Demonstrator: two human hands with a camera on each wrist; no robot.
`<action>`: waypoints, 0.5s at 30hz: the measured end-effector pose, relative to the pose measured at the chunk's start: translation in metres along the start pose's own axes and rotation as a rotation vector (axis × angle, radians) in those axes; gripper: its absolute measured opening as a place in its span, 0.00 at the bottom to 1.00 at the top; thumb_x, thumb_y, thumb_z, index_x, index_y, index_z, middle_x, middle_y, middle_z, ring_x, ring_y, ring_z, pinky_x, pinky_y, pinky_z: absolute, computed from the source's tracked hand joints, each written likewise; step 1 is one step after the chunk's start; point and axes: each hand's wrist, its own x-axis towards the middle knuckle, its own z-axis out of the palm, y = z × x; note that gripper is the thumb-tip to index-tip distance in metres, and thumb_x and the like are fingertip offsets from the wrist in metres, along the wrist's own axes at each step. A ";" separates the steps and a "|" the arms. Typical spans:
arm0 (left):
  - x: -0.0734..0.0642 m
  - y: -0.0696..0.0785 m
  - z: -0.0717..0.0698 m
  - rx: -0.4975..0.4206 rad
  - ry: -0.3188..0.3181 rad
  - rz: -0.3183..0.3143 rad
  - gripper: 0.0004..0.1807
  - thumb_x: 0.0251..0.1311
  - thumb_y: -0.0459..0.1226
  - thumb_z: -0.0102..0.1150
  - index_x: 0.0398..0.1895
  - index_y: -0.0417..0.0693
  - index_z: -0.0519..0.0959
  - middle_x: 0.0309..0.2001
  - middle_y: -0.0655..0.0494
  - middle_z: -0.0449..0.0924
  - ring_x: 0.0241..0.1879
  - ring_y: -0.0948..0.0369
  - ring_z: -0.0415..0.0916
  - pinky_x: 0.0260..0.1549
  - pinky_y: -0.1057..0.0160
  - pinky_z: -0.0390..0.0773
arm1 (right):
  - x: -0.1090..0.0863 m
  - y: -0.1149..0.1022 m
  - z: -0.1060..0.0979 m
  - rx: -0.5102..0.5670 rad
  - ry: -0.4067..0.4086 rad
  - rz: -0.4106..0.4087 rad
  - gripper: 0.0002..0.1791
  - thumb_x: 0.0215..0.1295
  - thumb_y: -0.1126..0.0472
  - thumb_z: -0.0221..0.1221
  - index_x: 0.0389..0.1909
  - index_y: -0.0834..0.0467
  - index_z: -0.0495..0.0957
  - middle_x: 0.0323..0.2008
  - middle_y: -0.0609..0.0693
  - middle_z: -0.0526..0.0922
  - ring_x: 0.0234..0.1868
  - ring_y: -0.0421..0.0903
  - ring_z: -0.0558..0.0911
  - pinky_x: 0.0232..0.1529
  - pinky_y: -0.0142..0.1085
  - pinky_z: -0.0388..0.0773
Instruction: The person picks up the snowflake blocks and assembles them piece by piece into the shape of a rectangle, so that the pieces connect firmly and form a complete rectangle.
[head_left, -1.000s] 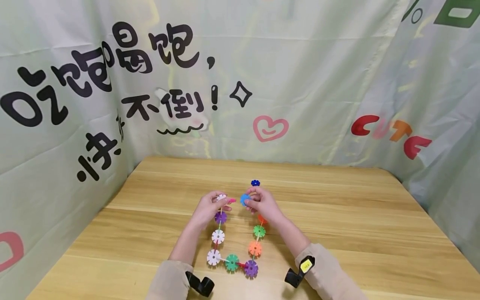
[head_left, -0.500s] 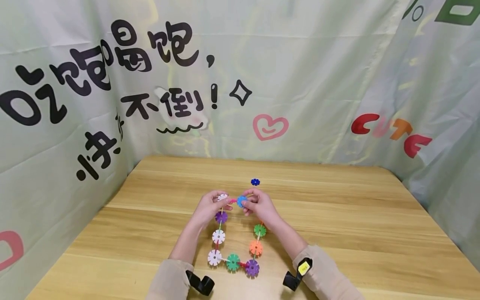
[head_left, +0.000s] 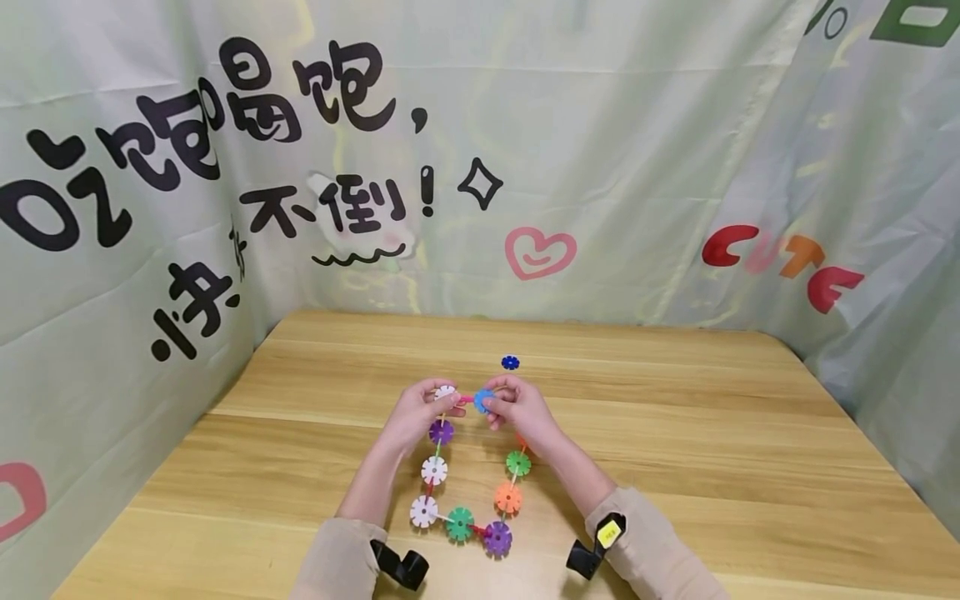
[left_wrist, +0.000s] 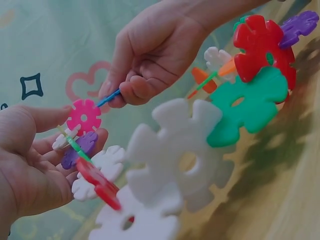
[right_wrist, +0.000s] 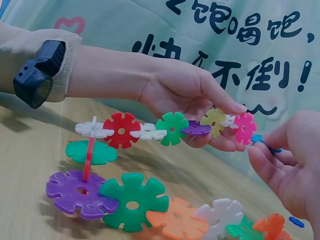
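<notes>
My left hand (head_left: 414, 418) grips the far left end of a chain of slotted snowflake discs, thumb and fingers around its white disc (head_left: 444, 393) and pink disc (left_wrist: 84, 118). Between thumb and fingers, my right hand (head_left: 529, 410) pinches a light blue snowflake disc (head_left: 482, 401). Seen edge-on in the left wrist view, that blue disc (left_wrist: 108, 98) meets the pink disc's rim; how deep the slots engage cannot be told. The chain runs down past a purple disc (head_left: 441, 432), across a green disc (head_left: 460, 524), and up the right side to another green disc (head_left: 517, 463).
One loose dark blue disc (head_left: 510, 362) lies on the wooden table (head_left: 675, 433) beyond my right hand. A printed curtain (head_left: 637, 167) hangs behind and along the sides. Each wrist carries a small black camera (head_left: 402, 568).
My right hand has moved left, bringing the light blue disc up to the pink one. The left hand stays nearly still. The chain's near side has shifted slightly left.
</notes>
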 end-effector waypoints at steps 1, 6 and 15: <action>0.000 0.000 0.000 0.002 0.003 -0.001 0.22 0.62 0.31 0.54 0.56 0.27 0.66 0.43 0.32 0.77 0.40 0.45 0.79 0.46 0.49 0.75 | 0.000 0.000 0.000 0.006 -0.003 0.005 0.13 0.62 0.72 0.55 0.46 0.72 0.68 0.25 0.50 0.79 0.23 0.42 0.76 0.25 0.30 0.77; 0.000 -0.002 0.001 -0.002 -0.001 -0.005 0.21 0.61 0.29 0.54 0.55 0.26 0.66 0.41 0.32 0.78 0.40 0.44 0.79 0.48 0.49 0.74 | 0.000 0.002 0.001 0.016 -0.006 0.022 0.13 0.61 0.73 0.55 0.46 0.72 0.68 0.25 0.50 0.79 0.23 0.41 0.76 0.25 0.30 0.77; -0.001 0.002 0.005 0.027 -0.002 0.006 0.23 0.60 0.31 0.56 0.56 0.28 0.67 0.39 0.37 0.80 0.40 0.46 0.80 0.53 0.49 0.70 | 0.001 0.001 0.005 0.006 0.034 -0.021 0.12 0.60 0.76 0.54 0.44 0.73 0.68 0.24 0.50 0.77 0.22 0.41 0.76 0.24 0.30 0.77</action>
